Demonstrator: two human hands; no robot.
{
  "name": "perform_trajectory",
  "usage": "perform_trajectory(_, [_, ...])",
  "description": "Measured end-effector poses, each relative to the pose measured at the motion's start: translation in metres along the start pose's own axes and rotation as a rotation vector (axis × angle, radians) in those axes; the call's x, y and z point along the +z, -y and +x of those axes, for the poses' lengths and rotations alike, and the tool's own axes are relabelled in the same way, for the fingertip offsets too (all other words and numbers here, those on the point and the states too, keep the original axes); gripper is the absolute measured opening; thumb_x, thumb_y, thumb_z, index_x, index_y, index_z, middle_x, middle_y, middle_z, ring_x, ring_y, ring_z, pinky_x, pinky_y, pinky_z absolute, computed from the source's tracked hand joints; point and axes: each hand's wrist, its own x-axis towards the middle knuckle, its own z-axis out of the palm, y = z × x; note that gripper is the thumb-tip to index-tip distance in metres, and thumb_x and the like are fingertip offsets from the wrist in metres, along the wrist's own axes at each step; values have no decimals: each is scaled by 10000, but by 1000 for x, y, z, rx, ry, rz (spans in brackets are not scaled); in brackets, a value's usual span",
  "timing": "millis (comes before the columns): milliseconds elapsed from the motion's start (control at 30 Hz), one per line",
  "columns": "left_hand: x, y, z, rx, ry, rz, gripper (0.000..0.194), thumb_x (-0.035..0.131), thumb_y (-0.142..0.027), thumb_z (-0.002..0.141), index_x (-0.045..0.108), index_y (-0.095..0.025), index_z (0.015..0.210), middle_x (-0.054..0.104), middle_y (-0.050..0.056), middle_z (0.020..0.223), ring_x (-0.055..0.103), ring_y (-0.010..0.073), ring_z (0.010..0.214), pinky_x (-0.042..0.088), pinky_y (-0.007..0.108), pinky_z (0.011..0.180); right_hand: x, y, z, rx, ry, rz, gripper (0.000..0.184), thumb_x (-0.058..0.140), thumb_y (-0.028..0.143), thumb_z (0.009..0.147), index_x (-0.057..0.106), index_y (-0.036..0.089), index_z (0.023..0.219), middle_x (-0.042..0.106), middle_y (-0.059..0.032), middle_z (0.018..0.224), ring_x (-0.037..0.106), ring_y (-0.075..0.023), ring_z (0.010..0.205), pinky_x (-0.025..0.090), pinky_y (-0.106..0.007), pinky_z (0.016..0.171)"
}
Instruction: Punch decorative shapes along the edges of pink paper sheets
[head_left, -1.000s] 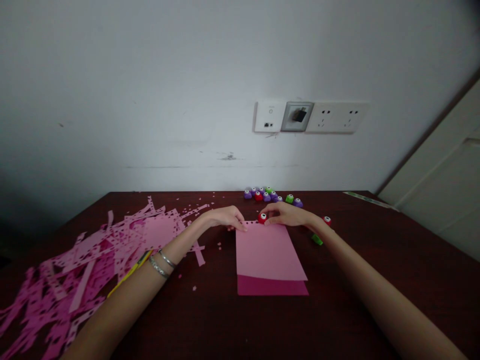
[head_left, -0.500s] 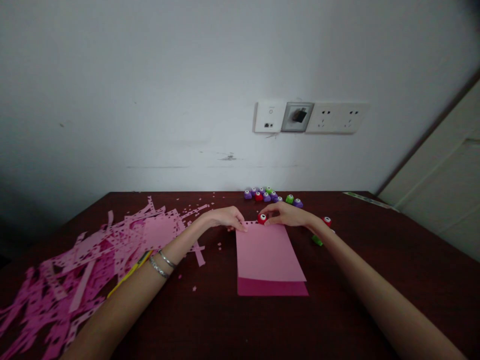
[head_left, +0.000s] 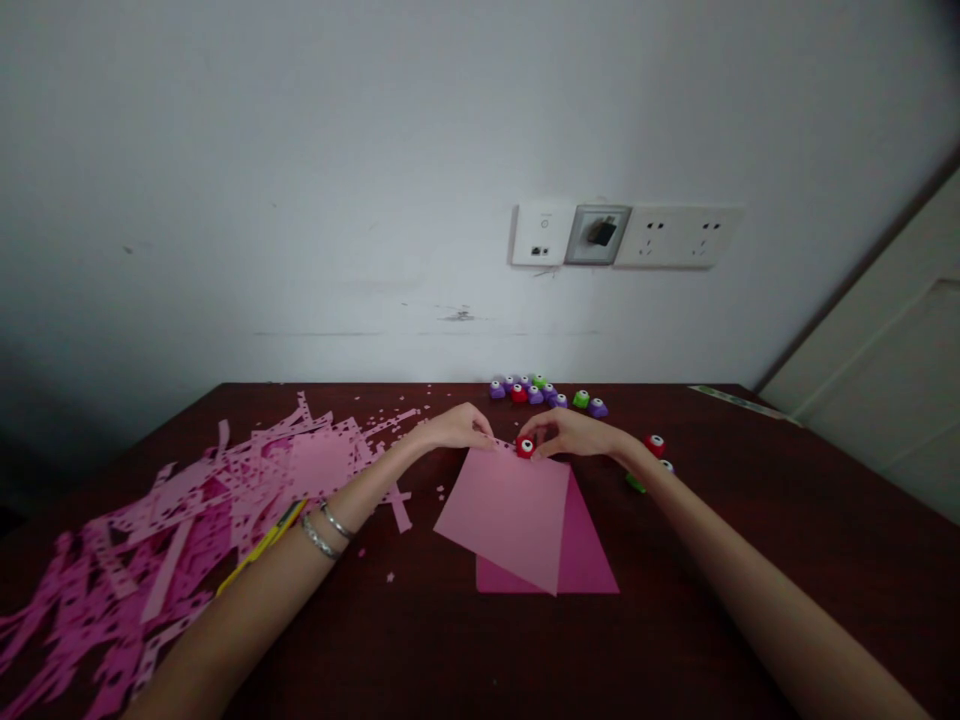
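Note:
A light pink sheet of paper (head_left: 510,510) lies slanted over a darker pink sheet (head_left: 589,550) on the table. My left hand (head_left: 459,427) pinches the light sheet at its far edge, near the left corner. Along that edge runs a row of small punched holes, partly covered by my fingers. My right hand (head_left: 574,432) grips a small red craft punch (head_left: 525,447) with a white top, which sits at the middle of the far edge. Whether the paper is inside the punch's slot, I cannot tell.
Cut pink strips and scraps (head_left: 187,540) heap up on the left, with a yellow cutter (head_left: 262,545) beside my left forearm. Several purple, red and green punches (head_left: 534,394) stand near the wall. More punches (head_left: 655,446) lie by my right forearm. A ruler-like strip (head_left: 742,402) lies far right.
The light pink sheet has turned, its near edge swinging left and uncovering more of the darker sheet. My left hand still holds its far edge, and the red punch stays in my right hand.

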Motion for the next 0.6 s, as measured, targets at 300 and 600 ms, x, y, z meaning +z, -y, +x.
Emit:
perform_trajectory(300, [15, -10, 4, 103, -67, 31, 282, 616, -394, 671, 691, -148, 785, 659, 32, 693, 536, 116, 623, 361, 222, 556, 0, -4, 3, -29, 16, 52, 362, 673, 365, 666, 631, 170, 968, 644, -32, 858, 570, -151, 751, 442, -280, 682])
perform_trajectory(600, [20, -5, 7, -11, -33, -126, 220, 648, -351, 625, 689, -141, 675, 624, 7, 603, 494, 98, 574, 344, 215, 534, 4, -12, 6, -24, 47, 117, 354, 682, 339, 659, 617, 159, 957, 644, -36, 898, 571, -154, 800, 438, -292, 734])
